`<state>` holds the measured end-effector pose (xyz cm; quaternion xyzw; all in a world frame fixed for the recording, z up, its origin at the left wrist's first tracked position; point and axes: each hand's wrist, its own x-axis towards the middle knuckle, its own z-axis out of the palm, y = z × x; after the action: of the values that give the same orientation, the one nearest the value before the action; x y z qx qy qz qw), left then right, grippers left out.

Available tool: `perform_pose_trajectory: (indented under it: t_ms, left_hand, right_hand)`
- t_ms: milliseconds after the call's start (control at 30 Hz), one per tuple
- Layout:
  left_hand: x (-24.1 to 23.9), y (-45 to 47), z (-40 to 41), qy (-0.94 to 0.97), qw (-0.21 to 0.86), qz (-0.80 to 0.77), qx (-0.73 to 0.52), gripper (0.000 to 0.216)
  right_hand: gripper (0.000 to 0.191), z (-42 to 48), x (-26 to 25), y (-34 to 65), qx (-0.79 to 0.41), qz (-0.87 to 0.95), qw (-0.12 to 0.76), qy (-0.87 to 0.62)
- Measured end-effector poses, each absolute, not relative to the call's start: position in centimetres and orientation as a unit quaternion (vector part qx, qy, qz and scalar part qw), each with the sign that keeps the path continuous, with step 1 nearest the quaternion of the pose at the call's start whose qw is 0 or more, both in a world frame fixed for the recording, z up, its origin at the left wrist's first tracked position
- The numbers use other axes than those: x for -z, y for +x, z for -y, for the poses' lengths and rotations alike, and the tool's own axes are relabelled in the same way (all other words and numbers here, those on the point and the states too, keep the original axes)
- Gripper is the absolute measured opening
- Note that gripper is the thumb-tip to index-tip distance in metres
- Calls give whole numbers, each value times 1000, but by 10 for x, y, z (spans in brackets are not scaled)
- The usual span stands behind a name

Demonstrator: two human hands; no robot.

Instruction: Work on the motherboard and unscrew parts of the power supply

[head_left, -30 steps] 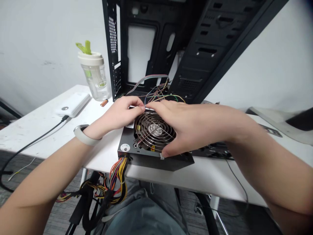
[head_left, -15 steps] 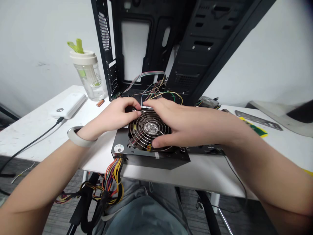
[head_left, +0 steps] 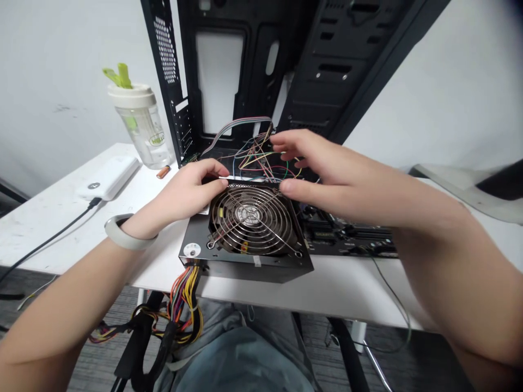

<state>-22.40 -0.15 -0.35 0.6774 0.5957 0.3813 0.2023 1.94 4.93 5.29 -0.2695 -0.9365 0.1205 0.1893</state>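
A black computer power supply (head_left: 245,267) lies on the table with its round fan grille facing up and its bundled cables (head_left: 188,294) hanging over the table's front edge. At its back left edge my left hand (head_left: 194,190) grips it, thumb on top and fingers partly hidden behind. My right hand (head_left: 318,169) is open, its fingers apart above loose thin wires (head_left: 261,155). The right thumb is at the supply's back right corner; whether it touches, I cannot tell. Under my right forearm lies a dark circuit board (head_left: 351,237), partly covered.
Behind the supply stands an open black computer case (head_left: 257,98). On the left are a white power bank (head_left: 108,177) with a black cable, a clear bottle (head_left: 143,128) and a small orange battery (head_left: 163,172). A white curved object (head_left: 461,193) lies at the right.
My right hand has lifted off the fan grille and moved back and to the right, uncovering the grille. My left hand stays at the supply's back left edge.
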Motion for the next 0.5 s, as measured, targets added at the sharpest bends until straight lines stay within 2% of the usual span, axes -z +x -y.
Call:
perform_pose_trajectory:
  t_ms: [133,167,200,267,367,500]
  left_hand:
    - [3,-221,2,639,185,-613,-426,29]
    - [2,-221,3,632,168,-620,-433,30]
    - [0,-221,5,628,147,-624,-440,32]
    - [-4,-224,9,631,100,-619,-457,35]
    - [-6,-230,17,640,35,-604,-474,36]
    - [1,-238,22,642,21,-601,-475,43]
  right_hand:
    - [29,-47,-56,36,-73,908,305,-277]
    - [23,-44,-58,39,-60,895,336,-286]
    - [24,-40,-59,43,-47,885,361,-291]
    - [37,-33,-57,50,-15,883,381,-272]
    - [55,-24,-42,64,44,921,341,-182]
    - [47,-4,2,82,74,943,271,-177]
